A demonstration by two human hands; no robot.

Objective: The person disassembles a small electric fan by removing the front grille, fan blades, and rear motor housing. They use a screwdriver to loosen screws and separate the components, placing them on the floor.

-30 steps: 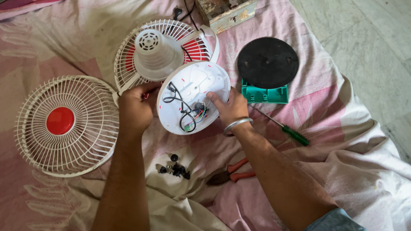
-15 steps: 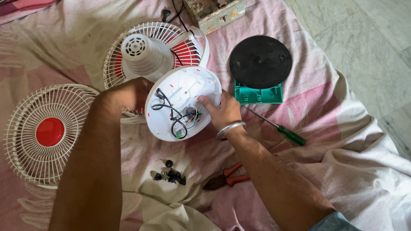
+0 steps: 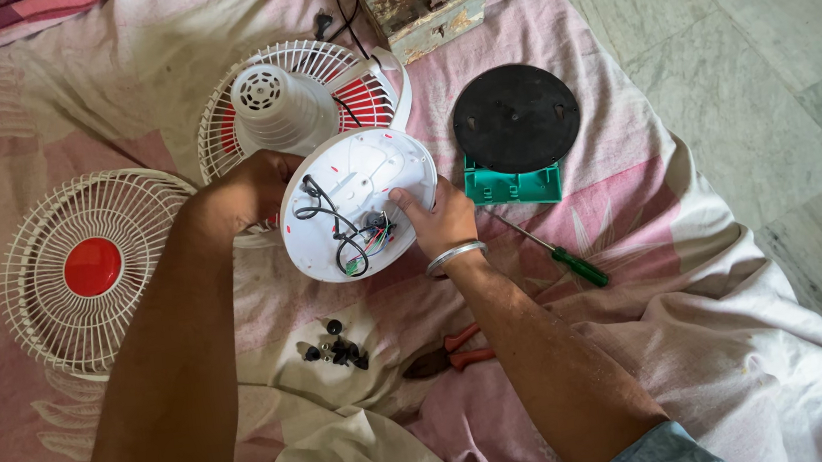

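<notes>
Nearest me, my two forearms run up from the lower edge over the pink and white sheet spread on the floor. My landmark is the white fan base, round, turned underside up and tilted toward me, with black and coloured wires showing inside it.

Below the base, toward me, lie the red-handled pliers, and just left of them a small heap of black screws, all on the sheet and apart from my hands.

My right hand is at the base's right edge, a metal bangle on the wrist; its fingers reach in over the rim and grip the base, the thumb close to the wires. My left hand is at the base's left edge, partly behind it. Its fingers are curled, but I cannot tell whether they grasp the base or something behind it.

Right of the base, a green-handled screwdriver lies slantwise on the sheet. Farther right and up sits a black disc, resting on a green plastic piece.

Well left of the base lies a loose white grille with a red centre. Just beyond the base sits the motor housing on the rear grille, red blades behind the wires. Farthest, beyond the base, stands a worn metal box with a black cord beside it.
</notes>
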